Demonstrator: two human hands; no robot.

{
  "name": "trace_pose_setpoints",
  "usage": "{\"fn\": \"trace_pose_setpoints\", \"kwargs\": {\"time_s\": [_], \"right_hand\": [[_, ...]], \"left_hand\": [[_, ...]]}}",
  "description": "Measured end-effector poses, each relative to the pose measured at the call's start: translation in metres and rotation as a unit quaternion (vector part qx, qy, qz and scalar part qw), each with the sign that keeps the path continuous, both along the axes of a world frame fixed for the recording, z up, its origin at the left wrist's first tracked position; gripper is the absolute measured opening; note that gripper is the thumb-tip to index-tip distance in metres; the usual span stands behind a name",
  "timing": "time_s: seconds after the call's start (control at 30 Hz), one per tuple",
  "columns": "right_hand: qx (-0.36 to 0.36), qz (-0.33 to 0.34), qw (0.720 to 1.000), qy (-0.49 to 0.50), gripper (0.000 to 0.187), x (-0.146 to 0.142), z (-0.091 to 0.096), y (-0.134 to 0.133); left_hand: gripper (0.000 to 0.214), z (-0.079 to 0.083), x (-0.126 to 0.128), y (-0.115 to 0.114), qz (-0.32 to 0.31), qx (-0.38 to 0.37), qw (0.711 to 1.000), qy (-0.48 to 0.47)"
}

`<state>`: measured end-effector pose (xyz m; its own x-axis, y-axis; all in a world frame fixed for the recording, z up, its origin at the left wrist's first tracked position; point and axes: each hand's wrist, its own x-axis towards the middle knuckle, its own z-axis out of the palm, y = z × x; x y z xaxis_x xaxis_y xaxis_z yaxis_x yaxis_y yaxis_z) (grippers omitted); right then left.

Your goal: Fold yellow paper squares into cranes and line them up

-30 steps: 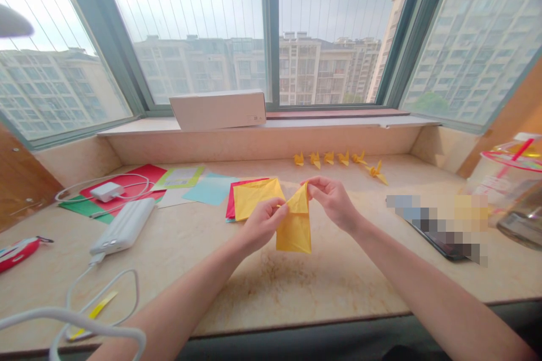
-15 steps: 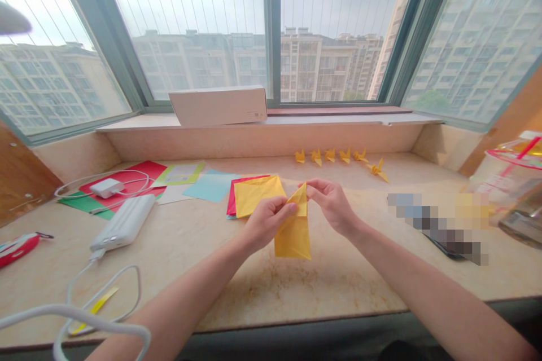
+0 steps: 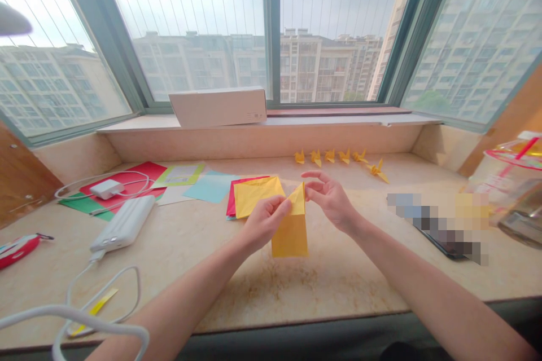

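Observation:
A partly folded yellow paper (image 3: 291, 230) hangs just above the marble counter (image 3: 296, 282) in the middle. My left hand (image 3: 265, 221) pinches its upper left edge. My right hand (image 3: 328, 197) hovers beside the paper's top tip with fingers spread, thumb and forefinger close to the tip but apart from it. Behind them lies a flat yellow sheet (image 3: 254, 194) on a red sheet (image 3: 232, 203).
Several small yellow paper cranes (image 3: 342, 158) stand in a row at the back. Coloured papers (image 3: 186, 180), a white charger (image 3: 108, 187), a power bank (image 3: 123, 224) and cable (image 3: 105, 304) lie left. A phone (image 3: 444, 240) and plastic cup (image 3: 508, 180) sit right. A white box (image 3: 218, 106) rests on the sill.
My right hand has let go of the paper's top tip and opened its fingers. The left hand keeps its pinch, and the paper has dropped slightly.

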<state>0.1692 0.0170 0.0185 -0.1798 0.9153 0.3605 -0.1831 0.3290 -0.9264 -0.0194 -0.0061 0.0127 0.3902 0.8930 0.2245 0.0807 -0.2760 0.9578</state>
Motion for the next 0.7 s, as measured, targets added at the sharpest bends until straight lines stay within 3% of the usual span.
{"fn": "trace_pose_setpoints", "kwargs": {"time_s": [0.2, 0.33, 0.43, 0.7], "right_hand": [[-0.009, -0.058, 0.998, -0.028, 0.035, -0.002, -0.006, 0.004], [0.01, -0.074, 0.996, -0.04, 0.036, -0.002, -0.009, 0.005], [0.014, -0.069, 0.997, -0.031, 0.04, -0.002, -0.009, 0.004], [0.007, -0.067, 0.998, -0.022, 0.044, -0.004, -0.005, 0.0]], "left_hand": [[0.059, -0.005, 0.0, 0.0, 0.007, 0.026, 0.999, 0.017], [0.041, -0.009, 0.001, 0.003, 0.057, 0.087, 0.993, 0.046], [0.048, -0.013, -0.001, 0.006, 0.117, 0.145, 0.981, 0.054], [0.032, -0.013, -0.002, 0.009, 0.176, 0.149, 0.972, 0.036]]}}
